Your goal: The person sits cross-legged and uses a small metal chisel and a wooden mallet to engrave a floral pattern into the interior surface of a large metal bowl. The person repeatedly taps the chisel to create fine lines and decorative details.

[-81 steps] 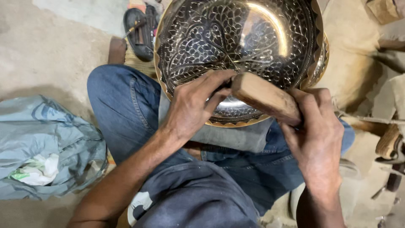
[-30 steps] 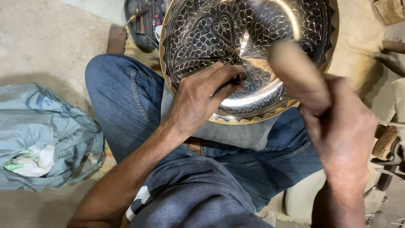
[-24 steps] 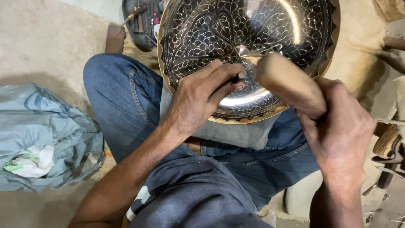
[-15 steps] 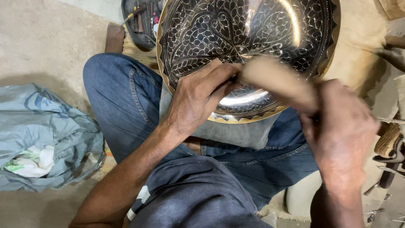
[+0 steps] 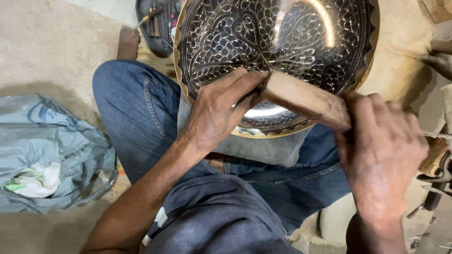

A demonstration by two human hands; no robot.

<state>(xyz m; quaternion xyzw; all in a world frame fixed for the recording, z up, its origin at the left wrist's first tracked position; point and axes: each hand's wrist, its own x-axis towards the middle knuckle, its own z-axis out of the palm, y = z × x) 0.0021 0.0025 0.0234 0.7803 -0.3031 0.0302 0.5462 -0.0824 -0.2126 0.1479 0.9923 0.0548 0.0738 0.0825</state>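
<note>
From the head camera, my right hand (image 5: 383,155) is wrapped tight around a wooden mallet (image 5: 306,99), whose far end meets my left hand (image 5: 219,110) over the engraved metal tray (image 5: 278,42) propped on my lap. My left fingers are pinched narrow on something against the tray; I cannot tell what, since the mallet head and my fingers hide it. The tray's top edge is cut off.

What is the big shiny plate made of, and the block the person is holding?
The plate looks like metal: mirror-bright glare, a golden scalloped rim, and fine leaf patterns cut against dark ground, perhaps brass. The block in the right hand looks like bare wood: pale brown, matte, rough and worn.
</note>
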